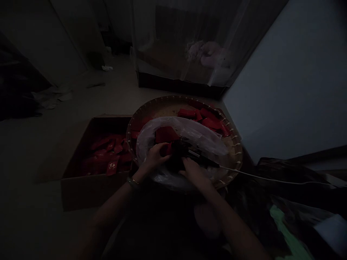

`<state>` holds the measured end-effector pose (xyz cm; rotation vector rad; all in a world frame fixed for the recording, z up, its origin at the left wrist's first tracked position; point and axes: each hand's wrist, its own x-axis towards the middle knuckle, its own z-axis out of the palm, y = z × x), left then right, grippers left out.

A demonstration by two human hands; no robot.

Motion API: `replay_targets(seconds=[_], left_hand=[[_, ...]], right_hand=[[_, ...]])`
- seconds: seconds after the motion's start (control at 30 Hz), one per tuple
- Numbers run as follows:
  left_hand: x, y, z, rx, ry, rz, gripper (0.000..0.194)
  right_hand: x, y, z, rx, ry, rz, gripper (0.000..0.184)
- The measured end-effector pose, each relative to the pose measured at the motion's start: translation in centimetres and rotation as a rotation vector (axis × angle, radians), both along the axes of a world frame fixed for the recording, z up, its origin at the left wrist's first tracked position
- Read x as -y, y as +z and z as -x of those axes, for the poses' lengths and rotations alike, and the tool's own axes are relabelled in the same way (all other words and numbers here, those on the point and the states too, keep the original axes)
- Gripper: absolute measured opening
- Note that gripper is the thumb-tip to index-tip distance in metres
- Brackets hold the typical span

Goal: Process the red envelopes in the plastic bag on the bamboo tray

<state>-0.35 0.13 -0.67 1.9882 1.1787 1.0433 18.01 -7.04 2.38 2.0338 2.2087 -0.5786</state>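
My left hand (155, 158) is closed on a small red packet (167, 148) over a large clear plastic bag (187, 125). The bag lies spread open in a round woven bamboo tray (165, 104). My right hand (192, 172) reaches into the dark middle of the bag; its fingertips are lost in shadow, so its grip is unclear. Just beyond it lies a long black device (204, 159) with a pale label and a white cord (271, 179) running off right. A larger red piece (166, 134) rests in the bag behind my left hand.
Left of the tray stands a cardboard box (81, 184) of red packets (108, 150). More red packets (208, 117) lie at the tray's back right. A netted bed (179, 77) stands behind, a pale wall (284, 79) to the right. Green cloth (287, 227) lies at lower right. The room is dim.
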Motion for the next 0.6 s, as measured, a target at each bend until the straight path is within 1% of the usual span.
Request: replay_targets(seconds=[0.1,0.17,0.27,0.37,0.47,0.53,0.6], left_hand=[[0.0,-0.1,0.0,0.005,-0.013,-0.007,0.047],[-0.1,-0.2,0.1,0.006,-0.015,-0.013,0.047],[-0.2,-0.5,0.1,0.008,-0.015,-0.013,0.048],[-0.2,-0.6,0.2,-0.011,-0.013,-0.008,0.049],[-0.1,-0.2,0.1,-0.025,-0.004,-0.001,0.048],[0.0,0.0,0.1,-0.026,-0.002,0.003,0.047],[0.0,0.1,0.0,-0.018,-0.013,0.005,0.047]], right_hand=[[0.2,-0.5,1.4,0.036,-0.021,-0.034,0.05],[0.2,-0.9,1.6,0.019,-0.021,-0.059,0.046],[-0.3,-1.3,0.9,-0.119,-0.031,-0.099,0.038],[-1.0,-1.4,-0.3,-0.315,-0.099,-0.153,0.03],[-1.6,-1.2,-1.4,-0.505,-0.128,-0.178,0.029],[-1.7,-1.2,-1.7,-0.548,-0.124,-0.166,0.031],[-1.6,-1.4,-1.7,-0.494,-0.116,-0.15,0.034]])
